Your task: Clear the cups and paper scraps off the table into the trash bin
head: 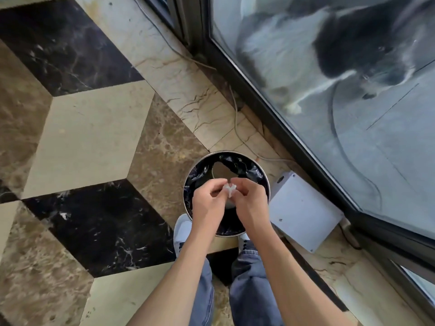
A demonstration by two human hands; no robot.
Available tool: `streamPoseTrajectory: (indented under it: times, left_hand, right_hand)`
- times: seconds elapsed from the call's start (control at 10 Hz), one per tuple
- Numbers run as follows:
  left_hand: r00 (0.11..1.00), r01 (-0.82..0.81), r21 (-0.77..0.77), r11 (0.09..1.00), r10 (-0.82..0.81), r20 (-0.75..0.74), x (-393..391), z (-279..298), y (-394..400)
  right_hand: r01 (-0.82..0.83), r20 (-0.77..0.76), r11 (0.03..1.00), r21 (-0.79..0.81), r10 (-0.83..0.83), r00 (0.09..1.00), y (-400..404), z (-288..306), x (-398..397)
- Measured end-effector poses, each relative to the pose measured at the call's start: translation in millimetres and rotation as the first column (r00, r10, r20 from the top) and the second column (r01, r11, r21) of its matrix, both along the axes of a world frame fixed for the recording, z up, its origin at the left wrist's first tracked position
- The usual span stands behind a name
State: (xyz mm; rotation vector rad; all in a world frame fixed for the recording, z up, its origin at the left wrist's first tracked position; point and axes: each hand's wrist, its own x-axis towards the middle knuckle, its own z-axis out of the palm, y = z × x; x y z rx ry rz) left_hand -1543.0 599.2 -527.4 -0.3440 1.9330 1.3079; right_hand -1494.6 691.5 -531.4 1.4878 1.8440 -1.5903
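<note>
A round metal trash bin lined with a black bag stands on the floor right in front of my feet. Both hands hover over its opening. My left hand and my right hand pinch a small white paper scrap between their fingertips, directly above the bin. A pale object lies inside the bin under my hands, mostly hidden. No table or cups are in view.
A white box sits on the floor just right of the bin. A glass door runs along the right, with a black-and-white dog behind it. A thin cable trails along the door frame. Patterned marble floor spreads left.
</note>
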Motion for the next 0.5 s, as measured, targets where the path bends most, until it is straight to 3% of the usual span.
streamPoseTrajectory:
  times: [0.2, 0.5]
  left_hand:
    - [1.000, -0.014, -0.016, 1.000, 0.014, -0.003, -2, -24, 6]
    - [0.999, -0.050, -0.045, 0.998, 0.050, -0.002, -4, 24, -13]
  right_hand:
    - [0.049, 0.007, 0.999, -0.024, -0.048, 0.999, 4, -19, -1]
    - [0.000, -0.056, 1.000, 0.015, 0.000, 0.998, 5, 33, -2]
